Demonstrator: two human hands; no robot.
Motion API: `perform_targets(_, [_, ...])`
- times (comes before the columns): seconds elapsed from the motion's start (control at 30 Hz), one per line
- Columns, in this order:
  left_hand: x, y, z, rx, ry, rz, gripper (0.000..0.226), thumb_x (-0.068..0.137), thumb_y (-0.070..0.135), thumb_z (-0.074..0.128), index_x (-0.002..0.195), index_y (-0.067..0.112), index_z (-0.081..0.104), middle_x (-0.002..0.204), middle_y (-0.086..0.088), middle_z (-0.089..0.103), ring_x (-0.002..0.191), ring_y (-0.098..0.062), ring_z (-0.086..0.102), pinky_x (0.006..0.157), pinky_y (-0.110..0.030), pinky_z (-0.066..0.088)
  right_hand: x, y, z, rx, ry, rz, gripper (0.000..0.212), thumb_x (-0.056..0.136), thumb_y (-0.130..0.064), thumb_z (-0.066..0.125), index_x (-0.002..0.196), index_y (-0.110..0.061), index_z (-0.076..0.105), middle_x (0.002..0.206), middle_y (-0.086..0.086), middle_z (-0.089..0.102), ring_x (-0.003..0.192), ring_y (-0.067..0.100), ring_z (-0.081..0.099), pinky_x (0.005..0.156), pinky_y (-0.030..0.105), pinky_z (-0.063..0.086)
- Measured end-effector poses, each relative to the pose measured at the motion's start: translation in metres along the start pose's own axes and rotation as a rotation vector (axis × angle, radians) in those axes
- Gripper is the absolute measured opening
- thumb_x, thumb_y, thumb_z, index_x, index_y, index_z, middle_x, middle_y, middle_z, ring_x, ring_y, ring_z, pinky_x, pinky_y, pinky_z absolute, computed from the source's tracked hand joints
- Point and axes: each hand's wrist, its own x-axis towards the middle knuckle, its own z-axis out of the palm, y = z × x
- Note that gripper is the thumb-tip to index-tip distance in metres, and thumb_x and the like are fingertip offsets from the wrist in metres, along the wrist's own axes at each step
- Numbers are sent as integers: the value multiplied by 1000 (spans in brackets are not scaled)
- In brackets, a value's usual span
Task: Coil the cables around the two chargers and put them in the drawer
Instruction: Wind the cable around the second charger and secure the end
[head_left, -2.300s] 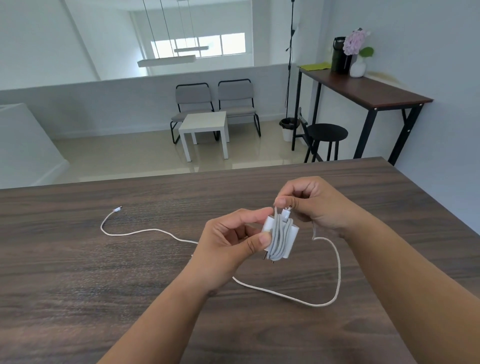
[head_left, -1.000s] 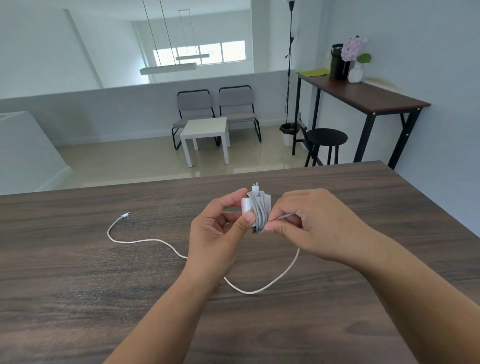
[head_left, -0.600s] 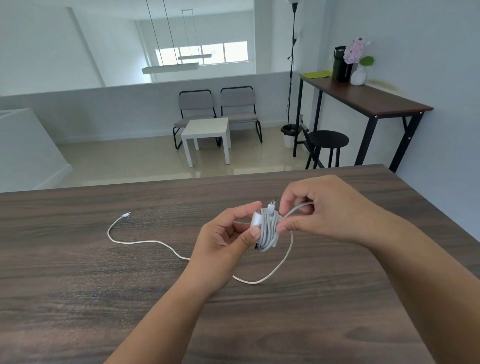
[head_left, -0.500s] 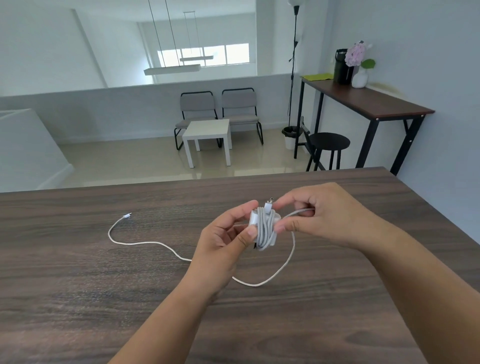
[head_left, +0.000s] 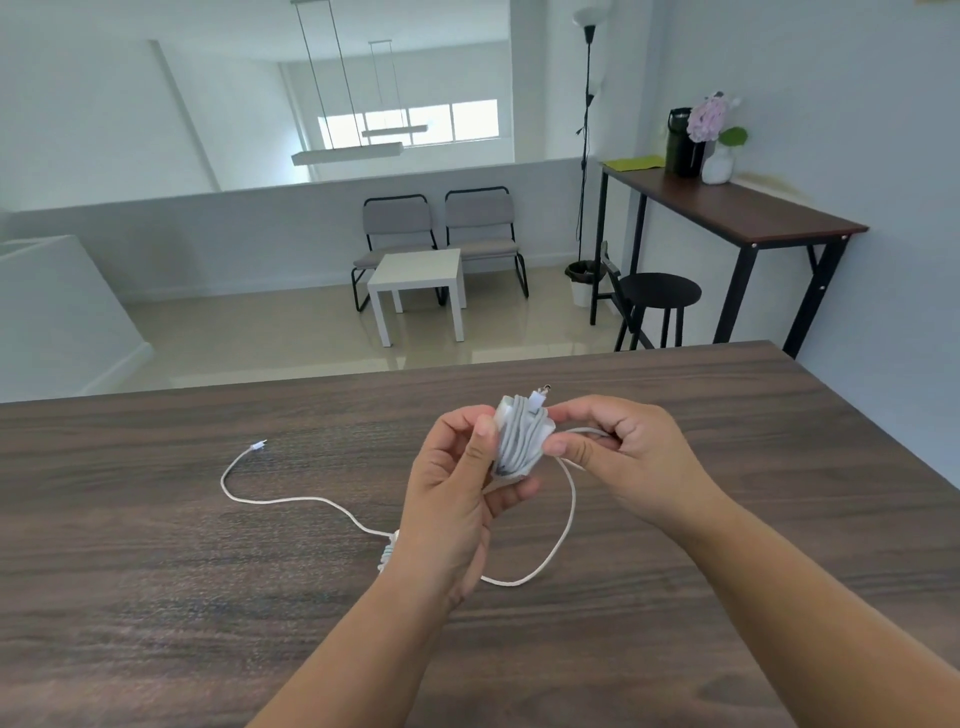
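Hands meet above the middle of the table (head_left: 156, 597). Left hand (head_left: 457, 499) grips the white charger (head_left: 519, 436), already wound with cable. Right hand (head_left: 623, 457) pinches the loose cable (head_left: 563, 535), which trails toward the left edge.

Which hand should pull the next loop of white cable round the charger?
Probably the right hand: it already pinches the loose white cable beside the small white charger block, which the left hand grips to steady.
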Motion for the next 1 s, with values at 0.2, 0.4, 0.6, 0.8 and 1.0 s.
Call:
perform_targets(0.2, [0,2,-5,94,-61,64,48,74,6,68,121,14,60,109,7,73,93,-9,69,69,-24,56,0,5,7,78,86,-6,23,72,-35,73,90,-21,75,83,1,75,77,21,69,75,31,54])
perform_targets(0.4, [1,9,-10,151,-60,121,44,77,22,73,119,21,64,111,5,73,97,-11,69,68,-24,55,-1,5,10,160,36,-32,14,75,-27,71,86,-20,76,64,-9,68,60,4,54,62,14,44])
perform_targets(0.6, [1,8,-8,146,-27,154,38,79,33,68,116,30,68,110,3,72,96,-11,67,69,-23,54,-2,7,8,131,17,-55,12,84,-9,65,92,-10,74,50,-17,57,48,-1,42,53,8,35])
perform_targets(0.8, [-3,7,3,-57,-44,64,24,92,21,58,110,32,69,108,0,73,86,-12,65,67,-20,55,-4,5,19,347,21,-29,13,82,-7,63,88,-4,74,51,1,57,43,6,40,47,9,31])
perform_targets(1.0, [-4,12,0,-190,-79,-53,27,81,28,68,105,21,73,108,-8,73,77,-15,69,58,-17,54,7,9,11,267,19,-37,16,66,-19,77,68,-7,68,57,12,48,53,17,38,52,16,36])
